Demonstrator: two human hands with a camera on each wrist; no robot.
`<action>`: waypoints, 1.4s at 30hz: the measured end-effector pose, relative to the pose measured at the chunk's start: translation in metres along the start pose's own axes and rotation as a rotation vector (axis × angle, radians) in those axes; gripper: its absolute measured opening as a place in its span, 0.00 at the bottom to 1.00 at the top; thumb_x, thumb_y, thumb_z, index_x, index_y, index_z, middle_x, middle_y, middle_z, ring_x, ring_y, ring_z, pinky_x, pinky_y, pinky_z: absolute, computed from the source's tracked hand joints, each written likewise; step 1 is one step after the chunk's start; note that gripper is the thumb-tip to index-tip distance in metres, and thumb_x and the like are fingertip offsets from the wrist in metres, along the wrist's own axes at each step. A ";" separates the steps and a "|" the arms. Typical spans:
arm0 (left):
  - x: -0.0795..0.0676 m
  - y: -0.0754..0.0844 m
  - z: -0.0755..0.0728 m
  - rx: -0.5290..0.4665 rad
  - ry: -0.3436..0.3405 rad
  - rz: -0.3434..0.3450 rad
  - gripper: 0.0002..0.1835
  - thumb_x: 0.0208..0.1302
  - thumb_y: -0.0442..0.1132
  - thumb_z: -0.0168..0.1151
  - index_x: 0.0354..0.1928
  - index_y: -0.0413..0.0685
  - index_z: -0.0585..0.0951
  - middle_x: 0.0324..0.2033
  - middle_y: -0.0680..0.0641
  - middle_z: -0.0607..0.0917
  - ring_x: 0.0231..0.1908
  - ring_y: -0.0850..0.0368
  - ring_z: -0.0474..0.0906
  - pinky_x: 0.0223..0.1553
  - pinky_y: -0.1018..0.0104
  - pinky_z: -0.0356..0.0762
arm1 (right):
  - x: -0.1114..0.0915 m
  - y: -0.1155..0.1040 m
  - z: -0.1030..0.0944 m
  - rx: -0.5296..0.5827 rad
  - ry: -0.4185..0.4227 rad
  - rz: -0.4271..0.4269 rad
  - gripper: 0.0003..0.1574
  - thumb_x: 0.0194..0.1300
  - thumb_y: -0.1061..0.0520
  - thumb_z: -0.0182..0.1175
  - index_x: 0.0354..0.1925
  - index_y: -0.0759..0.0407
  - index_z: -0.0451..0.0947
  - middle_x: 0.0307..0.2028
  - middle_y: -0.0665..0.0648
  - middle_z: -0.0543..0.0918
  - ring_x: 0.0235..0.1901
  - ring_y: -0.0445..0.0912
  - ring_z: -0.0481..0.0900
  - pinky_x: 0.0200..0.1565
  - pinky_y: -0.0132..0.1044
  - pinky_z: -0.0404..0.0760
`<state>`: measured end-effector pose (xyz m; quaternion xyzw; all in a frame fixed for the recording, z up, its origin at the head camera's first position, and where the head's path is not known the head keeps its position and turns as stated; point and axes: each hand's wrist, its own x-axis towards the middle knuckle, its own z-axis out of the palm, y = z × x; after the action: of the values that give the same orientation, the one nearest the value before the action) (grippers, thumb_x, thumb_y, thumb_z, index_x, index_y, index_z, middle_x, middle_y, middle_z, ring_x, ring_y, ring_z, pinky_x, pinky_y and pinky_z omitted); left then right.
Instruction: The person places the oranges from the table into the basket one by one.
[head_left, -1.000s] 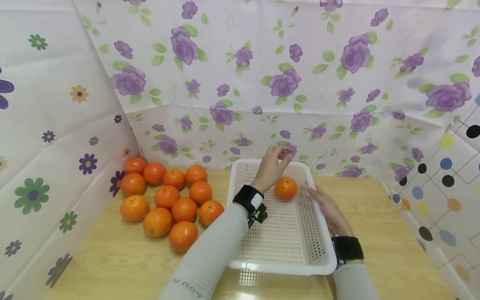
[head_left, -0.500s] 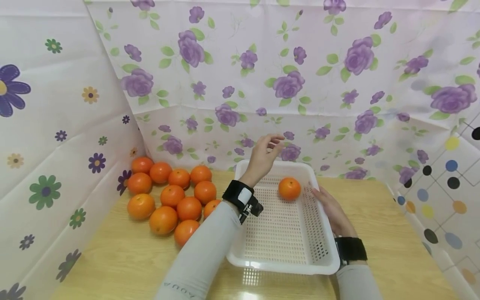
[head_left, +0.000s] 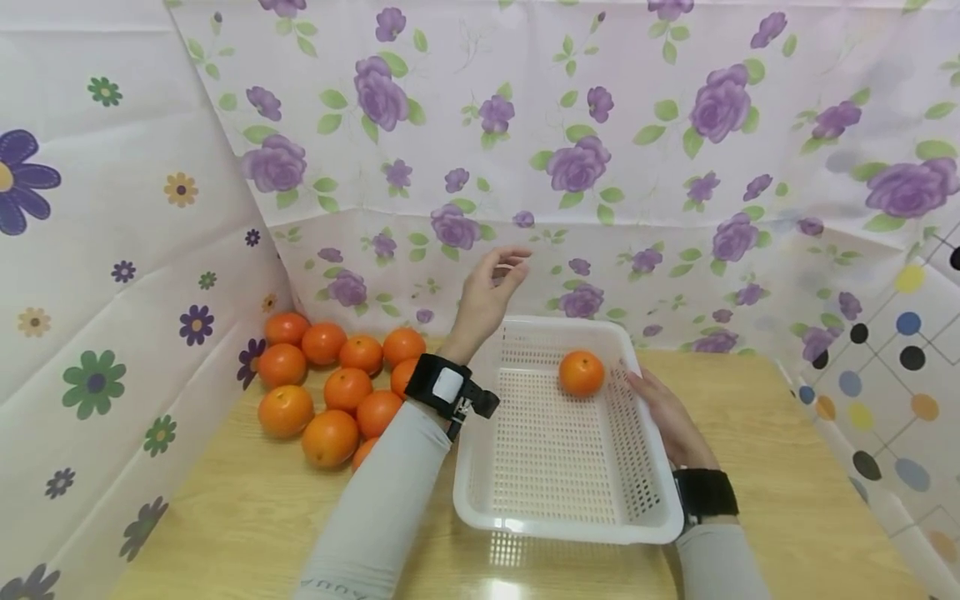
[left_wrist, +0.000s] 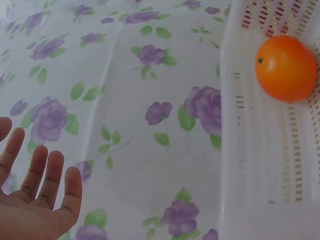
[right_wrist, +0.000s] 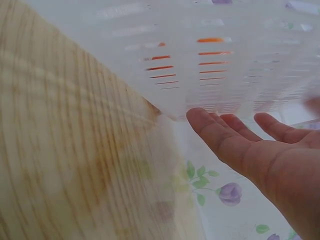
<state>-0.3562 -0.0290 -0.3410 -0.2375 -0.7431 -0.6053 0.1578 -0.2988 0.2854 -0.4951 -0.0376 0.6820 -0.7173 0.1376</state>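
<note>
White perf. plastic basket (head_left: 555, 467) w/ round, glossy orange (head_left: 581, 373) inside

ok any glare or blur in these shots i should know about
Head view: glare on the table at the bottom edge, and on the front rim of the basket; left wrist view: a soft highlight on the orange; right wrist view: basket washed out, plus a blurred patch at the right edge, too unclear to name.
</note>
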 end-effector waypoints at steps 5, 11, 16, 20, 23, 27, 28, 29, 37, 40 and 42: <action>-0.003 0.001 -0.019 -0.001 0.031 -0.010 0.18 0.79 0.44 0.59 0.63 0.44 0.79 0.58 0.38 0.80 0.56 0.45 0.78 0.59 0.52 0.76 | 0.000 -0.002 0.001 -0.008 -0.001 -0.003 0.43 0.83 0.34 0.41 0.85 0.42 0.40 0.71 0.74 0.64 0.61 0.61 0.78 0.54 0.61 0.81; -0.013 0.002 -0.038 0.013 0.047 -0.032 0.18 0.78 0.44 0.60 0.62 0.44 0.80 0.57 0.39 0.81 0.58 0.44 0.77 0.61 0.49 0.75 | 0.000 -0.002 0.001 -0.010 -0.001 0.005 0.44 0.82 0.34 0.41 0.85 0.41 0.40 0.72 0.74 0.63 0.61 0.60 0.78 0.55 0.60 0.82; -0.027 -0.002 -0.053 0.032 0.051 -0.060 0.18 0.78 0.43 0.59 0.63 0.45 0.79 0.57 0.40 0.80 0.59 0.44 0.77 0.60 0.47 0.76 | -0.001 -0.002 0.001 -0.009 -0.001 0.009 0.44 0.82 0.34 0.42 0.85 0.40 0.40 0.72 0.74 0.62 0.62 0.61 0.77 0.55 0.59 0.82; -0.038 -0.009 -0.064 0.050 0.048 -0.070 0.17 0.78 0.41 0.59 0.63 0.44 0.79 0.57 0.38 0.79 0.58 0.43 0.76 0.59 0.46 0.76 | -0.001 -0.002 0.001 -0.017 -0.003 0.014 0.44 0.82 0.33 0.42 0.85 0.39 0.39 0.73 0.74 0.62 0.62 0.62 0.77 0.54 0.61 0.82; -0.047 -0.015 -0.070 0.067 0.033 -0.092 0.17 0.78 0.39 0.59 0.63 0.43 0.79 0.57 0.37 0.78 0.57 0.42 0.77 0.59 0.47 0.75 | 0.000 -0.003 -0.001 -0.021 0.000 0.011 0.44 0.82 0.33 0.42 0.85 0.38 0.39 0.73 0.74 0.63 0.62 0.62 0.77 0.54 0.62 0.82; -0.058 -0.023 -0.076 0.079 0.005 -0.120 0.17 0.79 0.40 0.58 0.64 0.41 0.78 0.58 0.36 0.77 0.57 0.41 0.76 0.60 0.46 0.73 | 0.000 -0.003 -0.001 -0.022 0.005 0.011 0.44 0.82 0.33 0.42 0.85 0.39 0.39 0.72 0.74 0.63 0.60 0.60 0.79 0.53 0.61 0.82; -0.060 -0.025 -0.077 0.084 -0.001 -0.123 0.18 0.79 0.40 0.58 0.64 0.40 0.78 0.58 0.35 0.77 0.57 0.41 0.76 0.60 0.46 0.74 | 0.000 -0.003 -0.001 -0.022 0.005 0.012 0.44 0.82 0.33 0.42 0.85 0.39 0.39 0.72 0.74 0.63 0.60 0.59 0.79 0.53 0.61 0.82; -0.062 -0.027 -0.077 0.094 -0.007 -0.123 0.18 0.79 0.40 0.58 0.64 0.40 0.78 0.58 0.35 0.77 0.57 0.40 0.77 0.60 0.46 0.74 | 0.000 -0.003 -0.001 -0.021 0.003 0.012 0.44 0.82 0.33 0.42 0.85 0.39 0.39 0.72 0.74 0.63 0.60 0.59 0.79 0.53 0.61 0.82; -0.080 -0.036 -0.085 0.207 -0.073 -0.136 0.18 0.77 0.39 0.60 0.63 0.41 0.78 0.58 0.34 0.78 0.54 0.39 0.79 0.58 0.44 0.77 | 0.001 -0.002 0.000 -0.007 -0.003 0.002 0.42 0.82 0.33 0.42 0.85 0.37 0.40 0.72 0.73 0.63 0.61 0.60 0.78 0.54 0.62 0.82; -0.086 -0.038 -0.088 0.240 -0.081 -0.136 0.18 0.77 0.40 0.61 0.63 0.41 0.79 0.57 0.34 0.79 0.53 0.39 0.80 0.57 0.44 0.77 | 0.000 -0.001 0.000 0.001 -0.004 0.003 0.42 0.82 0.34 0.42 0.85 0.37 0.40 0.72 0.73 0.63 0.61 0.62 0.78 0.54 0.63 0.81; -0.091 -0.040 -0.089 0.259 -0.087 -0.141 0.18 0.77 0.40 0.61 0.63 0.42 0.79 0.56 0.35 0.79 0.53 0.39 0.79 0.58 0.44 0.77 | 0.000 0.000 0.000 0.003 -0.010 0.005 0.42 0.83 0.34 0.41 0.85 0.37 0.39 0.73 0.74 0.62 0.62 0.62 0.78 0.54 0.64 0.81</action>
<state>-0.3066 -0.1371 -0.4017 -0.1884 -0.8361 -0.5030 0.1116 -0.2989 0.2851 -0.4947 -0.0393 0.6804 -0.7177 0.1429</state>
